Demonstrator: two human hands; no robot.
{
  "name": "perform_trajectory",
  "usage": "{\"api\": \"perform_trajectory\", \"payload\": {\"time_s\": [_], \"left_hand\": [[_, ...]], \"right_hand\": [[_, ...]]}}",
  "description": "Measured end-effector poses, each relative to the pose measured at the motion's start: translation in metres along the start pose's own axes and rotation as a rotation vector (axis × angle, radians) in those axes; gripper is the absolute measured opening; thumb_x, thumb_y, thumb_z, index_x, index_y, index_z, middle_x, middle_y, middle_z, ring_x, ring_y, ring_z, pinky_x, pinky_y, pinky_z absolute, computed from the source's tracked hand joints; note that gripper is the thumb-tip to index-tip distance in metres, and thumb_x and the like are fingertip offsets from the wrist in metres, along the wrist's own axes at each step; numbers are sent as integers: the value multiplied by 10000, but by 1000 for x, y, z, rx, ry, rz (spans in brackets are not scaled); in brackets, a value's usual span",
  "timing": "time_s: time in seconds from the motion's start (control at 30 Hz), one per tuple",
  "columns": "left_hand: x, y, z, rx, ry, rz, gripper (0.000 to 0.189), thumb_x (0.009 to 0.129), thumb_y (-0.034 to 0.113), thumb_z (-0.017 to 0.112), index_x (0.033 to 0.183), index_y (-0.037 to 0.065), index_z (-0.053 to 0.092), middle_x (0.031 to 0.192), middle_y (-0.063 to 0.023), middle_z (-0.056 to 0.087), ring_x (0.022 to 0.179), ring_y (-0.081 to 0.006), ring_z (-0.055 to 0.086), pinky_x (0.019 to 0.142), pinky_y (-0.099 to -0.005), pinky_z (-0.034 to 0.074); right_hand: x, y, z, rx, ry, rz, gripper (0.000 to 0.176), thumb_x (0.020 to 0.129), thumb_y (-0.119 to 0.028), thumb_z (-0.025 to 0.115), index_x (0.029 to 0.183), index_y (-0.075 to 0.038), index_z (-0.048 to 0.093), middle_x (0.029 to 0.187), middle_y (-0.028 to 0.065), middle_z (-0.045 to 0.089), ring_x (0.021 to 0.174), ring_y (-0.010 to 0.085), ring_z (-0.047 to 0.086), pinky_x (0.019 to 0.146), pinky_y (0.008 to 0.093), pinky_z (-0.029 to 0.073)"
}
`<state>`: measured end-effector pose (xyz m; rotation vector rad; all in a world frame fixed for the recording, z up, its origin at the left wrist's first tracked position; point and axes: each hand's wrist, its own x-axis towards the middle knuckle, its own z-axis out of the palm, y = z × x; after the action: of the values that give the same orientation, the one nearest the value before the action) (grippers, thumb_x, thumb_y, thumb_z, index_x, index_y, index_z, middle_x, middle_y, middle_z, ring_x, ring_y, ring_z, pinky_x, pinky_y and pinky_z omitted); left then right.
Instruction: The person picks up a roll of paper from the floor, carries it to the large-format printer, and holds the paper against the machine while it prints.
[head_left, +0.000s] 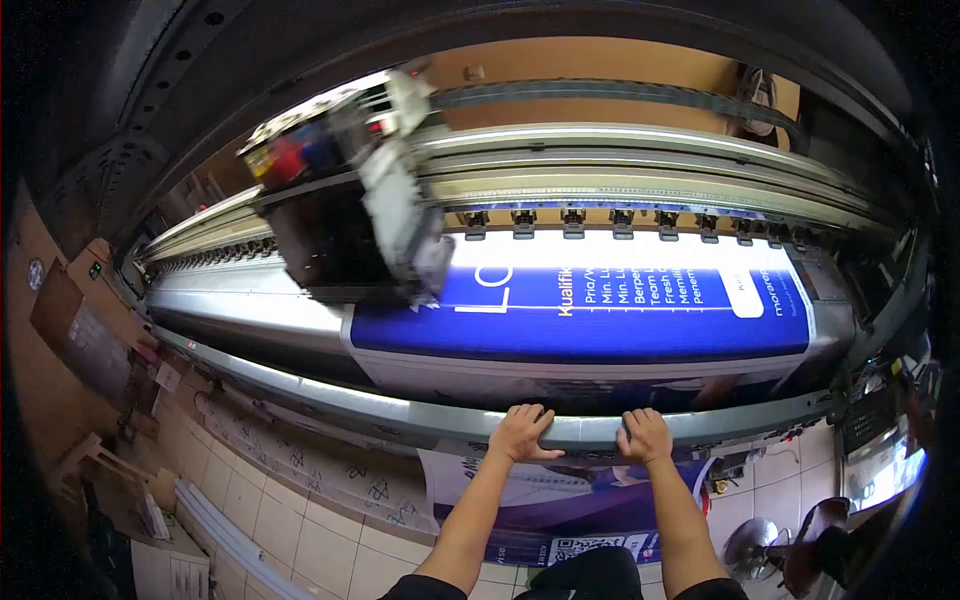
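Note:
My left hand (523,433) lies over the grey front rail (350,403) of a wide-format printer, fingers curled on its top and thumb stretched to the right. A short way along the same rail, my right hand (645,436) has its fingers bent over the edge. Beyond both hands, a blue printed banner (600,325) with white and yellow lettering lies on the printer's bed. Over the banner's left part, the print carriage (350,200) is smeared by motion. Below the rail hangs more printed banner (590,500), showing a QR code, partly hidden by my arms.
Pinch rollers (573,222) line the printer's beam (640,175). A stool (755,545) stands on the tiled floor (310,530) at lower right. White tubes (235,540) lie at lower left, near a cabinet (170,570). A keyboard (868,425) sits at the right.

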<state>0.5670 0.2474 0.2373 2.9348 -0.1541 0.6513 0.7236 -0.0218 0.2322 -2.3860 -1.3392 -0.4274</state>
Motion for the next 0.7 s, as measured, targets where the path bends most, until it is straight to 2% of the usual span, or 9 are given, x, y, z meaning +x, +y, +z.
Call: {"api": "perform_trajectory", "payload": {"time_s": [0.13,0.33,0.37,0.5,0.7], "left_hand": [[1,2,-4,20,-42,-3,832,695,726,750,1198,75,622,1118,-137,604,1025,-314,601,907,-437,476],[2,1,-4,-1,-36,-19,833,711,728,726,1222,78,621,1120,-138,589,1012,-317,595,904,-432,473],[3,1,-4,1,-30,-9,826,702,724,743,1205,78,626,1112,-133,593,1012,-314,598,907,-429,478],[1,-1,-2,7,-12,9,817,695,727,750,1176,77,630,1099,-121,593,999,-305,601,898,-421,481],[2,0,-4,15,-15,9,834,689,744,741,1181,81,623,1087,-122,590,983,-297,594,890,-417,468]], "right_hand": [[3,3,4,-9,87,-27,264,792,-303,633,915,-71,652,853,109,596,862,302,582,807,426,486],[3,1,1,-12,33,5,255,787,-304,633,898,-75,646,849,105,593,868,297,585,805,422,486],[2,2,3,20,49,4,269,802,-306,626,901,-56,649,867,126,605,880,314,587,830,444,490],[3,1,-1,8,-11,8,277,810,-315,615,900,-55,645,880,125,614,887,316,587,838,439,490],[3,4,3,-11,48,-22,273,797,-299,614,929,-64,653,873,121,613,880,316,594,822,439,490]]}}
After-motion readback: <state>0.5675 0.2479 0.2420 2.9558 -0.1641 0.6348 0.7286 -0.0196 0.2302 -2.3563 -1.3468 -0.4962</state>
